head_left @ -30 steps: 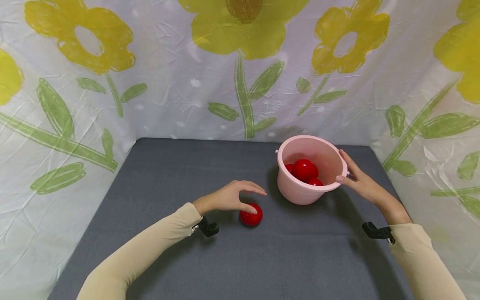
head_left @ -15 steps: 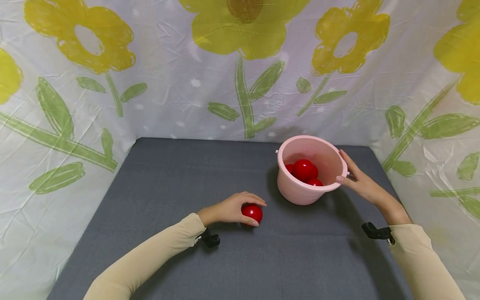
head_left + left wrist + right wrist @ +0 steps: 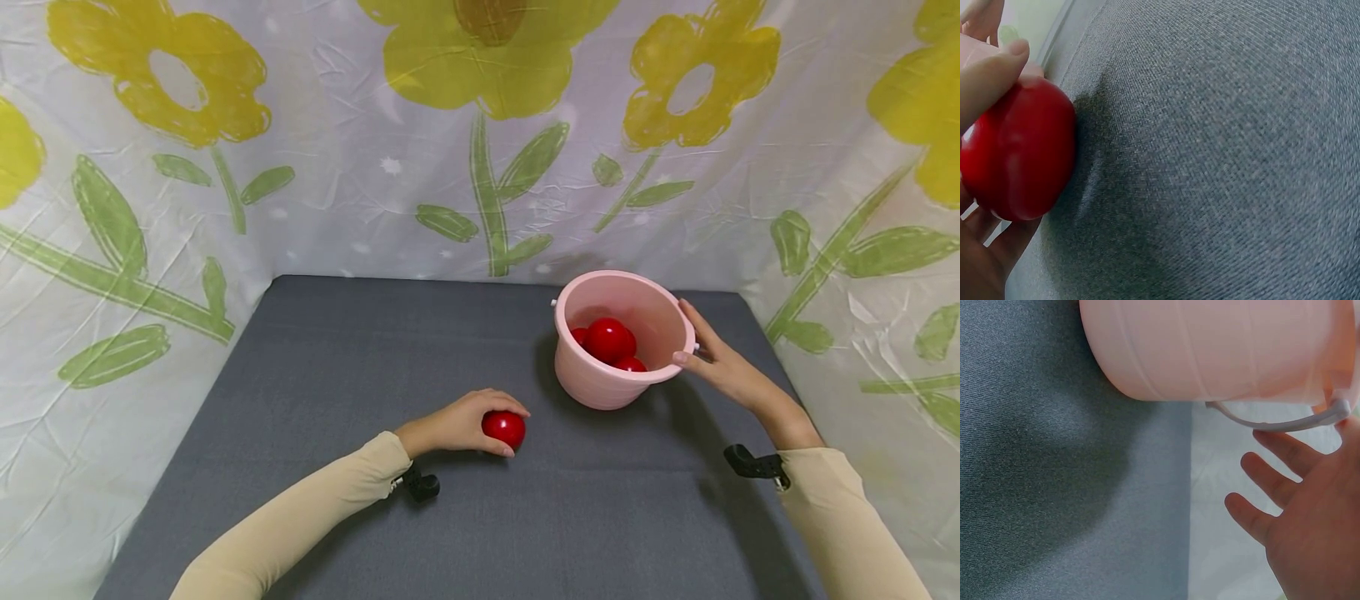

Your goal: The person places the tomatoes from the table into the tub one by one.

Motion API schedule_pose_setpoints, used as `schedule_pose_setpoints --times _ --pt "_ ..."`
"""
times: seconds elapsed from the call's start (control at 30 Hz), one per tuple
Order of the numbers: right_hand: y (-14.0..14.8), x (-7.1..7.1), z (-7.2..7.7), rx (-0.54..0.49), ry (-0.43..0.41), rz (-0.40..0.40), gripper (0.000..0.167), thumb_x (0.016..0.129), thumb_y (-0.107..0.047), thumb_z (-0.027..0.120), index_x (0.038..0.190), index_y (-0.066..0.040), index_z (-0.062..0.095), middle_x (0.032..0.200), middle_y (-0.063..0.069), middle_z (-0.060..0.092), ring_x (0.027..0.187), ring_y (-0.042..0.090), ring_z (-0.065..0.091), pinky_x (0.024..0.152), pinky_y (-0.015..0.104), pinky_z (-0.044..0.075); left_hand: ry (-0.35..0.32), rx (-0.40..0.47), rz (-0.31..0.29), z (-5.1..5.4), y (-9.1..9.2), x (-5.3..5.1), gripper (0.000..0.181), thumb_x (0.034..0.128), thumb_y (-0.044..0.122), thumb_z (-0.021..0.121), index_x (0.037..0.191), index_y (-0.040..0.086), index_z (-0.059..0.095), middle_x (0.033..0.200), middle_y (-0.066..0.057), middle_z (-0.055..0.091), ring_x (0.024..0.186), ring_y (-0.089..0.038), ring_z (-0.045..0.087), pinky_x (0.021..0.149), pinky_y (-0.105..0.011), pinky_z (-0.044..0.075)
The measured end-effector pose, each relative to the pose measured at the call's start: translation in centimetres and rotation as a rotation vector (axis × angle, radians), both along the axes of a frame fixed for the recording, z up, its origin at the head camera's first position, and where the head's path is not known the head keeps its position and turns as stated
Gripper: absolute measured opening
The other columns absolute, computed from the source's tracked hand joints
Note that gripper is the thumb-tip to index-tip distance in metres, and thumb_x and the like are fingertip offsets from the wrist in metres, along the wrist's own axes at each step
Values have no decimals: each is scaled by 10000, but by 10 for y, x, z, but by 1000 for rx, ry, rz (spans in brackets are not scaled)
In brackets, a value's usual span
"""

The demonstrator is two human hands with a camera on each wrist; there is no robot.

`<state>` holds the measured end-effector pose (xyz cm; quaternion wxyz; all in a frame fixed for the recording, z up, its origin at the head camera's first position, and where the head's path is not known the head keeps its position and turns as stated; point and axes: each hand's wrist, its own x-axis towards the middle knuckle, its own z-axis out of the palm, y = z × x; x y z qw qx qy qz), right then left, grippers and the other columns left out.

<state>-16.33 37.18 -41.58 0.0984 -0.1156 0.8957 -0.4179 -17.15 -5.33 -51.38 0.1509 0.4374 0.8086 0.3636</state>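
Observation:
A shiny red ball (image 3: 503, 430) sits on the grey cloth, with my left hand (image 3: 453, 425) gripping it from the left. In the left wrist view the thumb lies along one side of the red ball (image 3: 1019, 150) and the fingers curl round the other. A pink bucket (image 3: 600, 390), tilted slightly toward me, holds several red balls (image 3: 607, 339). My right hand (image 3: 723, 367) rests against the bucket's right rim, thumb and index finger touching it. The right wrist view shows other fingers (image 3: 1272, 478) spread loosely beside the white handle (image 3: 1291, 425).
The grey cloth-covered table (image 3: 360, 333) runs back to a hanging sheet (image 3: 337, 192) printed with yellow flowers. More of the sheet borders the table at left and right. Each wrist carries a small black camera (image 3: 422, 483).
My left hand has come down over the red ball and its fingers and thumb have closed round it. The right hand and the bucket have stayed in place.

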Motion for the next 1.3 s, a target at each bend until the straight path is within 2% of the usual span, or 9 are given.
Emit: schedule_pose_setpoints --times 0.13,0.43,0.57,0.63,0.73,0.83,0.97,1.17,1.3 --pt "0 0 0 1 -1 1 917 966 -223 584 1566 -412 -82 1691 60 -46 1478 474 115 1069 790 222 -18 -11 13 2 0 1 569 794 356 830 1306 197 640 1322 41 629 1226 -145 557 999 -335 510" --pt "0 1 3 18 11 -2 925 969 -212 591 1576 -372 -89 1687 101 -28 1466 486 141 1070 779 238 -5 -10 17 6 2 -3 506 811 319 816 1272 183 658 1270 41 655 1179 -135 594 975 -317 522" --pt "0 1 3 30 13 -9 935 966 -189 594 1582 -347 -91 1685 118 -18 1458 486 163 1060 774 264 11 -6 17 14 2 -8 501 816 323 809 1269 170 659 1264 35 658 1176 -142 601 969 -320 530" --pt "0 1 3 33 13 -11 935 967 -183 594 1582 -347 -90 1685 117 -15 1457 485 173 1056 772 274 23 -3 21 21 2 -12 503 818 334 807 1269 168 658 1264 32 657 1172 -145 604 964 -328 535" --pt "0 1 3 35 9 -11 935 968 -183 594 1581 -349 -91 1686 115 -19 1456 490 177 1055 771 276 23 3 36 33 1 -18 498 822 336 803 1272 184 655 1270 36 650 1170 -142 602 947 -320 550" --pt "0 2 4 31 5 -4 932 972 -193 592 1579 -352 -97 1686 112 -31 1455 499 172 1052 775 272 32 21 52 50 0 -26 485 820 326 804 1268 216 653 1274 39 645 1170 -141 601 931 -304 562" --pt "-1 2 5 32 9 3 925 974 -202 590 1583 -339 -92 1686 114 -33 1455 499 166 1053 778 264 58 53 62 80 -2 -39 477 818 314 806 1263 245 648 1281 36 638 1176 -149 595 919 -298 571" --pt "-1 2 4 41 3 -2 922 974 -208 591 1576 -373 -87 1688 98 -33 1464 494 155 1072 774 242 107 71 71 125 -1 -55 477 818 306 805 1264 241 649 1285 35 629 1174 -158 581 901 -318 584" --pt "-1 2 4 45 2 -7 920 973 -218 593 1569 -401 -83 1689 87 -37 1471 489 140 1083 774 214 127 71 73 142 1 -62 485 815 323 808 1267 251 646 1286 45 628 1174 -148 573 900 -316 585"
